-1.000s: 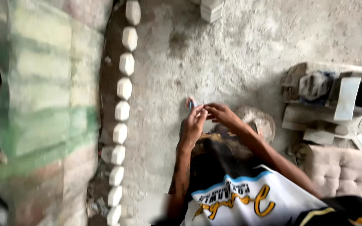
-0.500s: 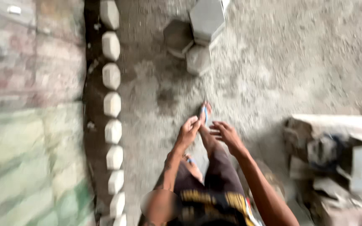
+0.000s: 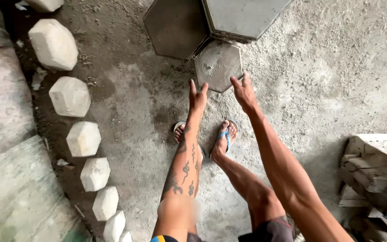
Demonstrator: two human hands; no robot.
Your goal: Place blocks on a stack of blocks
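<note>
Both my arms stretch forward over a dusty concrete floor. My left hand [image 3: 198, 96] has its fingers straight and apart, empty, just left of a small grey hexagonal concrete paver [image 3: 218, 65] lying flat. My right hand [image 3: 243, 92] is also spread and empty, its fingertips at the paver's lower right edge. Two larger hexagonal slabs, a dark one [image 3: 175, 27] and a lighter framed one [image 3: 242, 18], lie right behind the small paver. My feet in flip-flops [image 3: 225, 136] stand below my hands.
A curved row of several white hexagonal blocks [image 3: 70, 96] runs down the left, beside a worn painted slab [image 3: 5, 179]. A stack of rough wooden pieces [image 3: 375, 172] stands at the right edge. Loose sand covers the floor at the upper right.
The view has swung forward and closer to the floor. My hands, earlier held together near my body around a small object, have parted and reached out to the small hexagonal paver.
</note>
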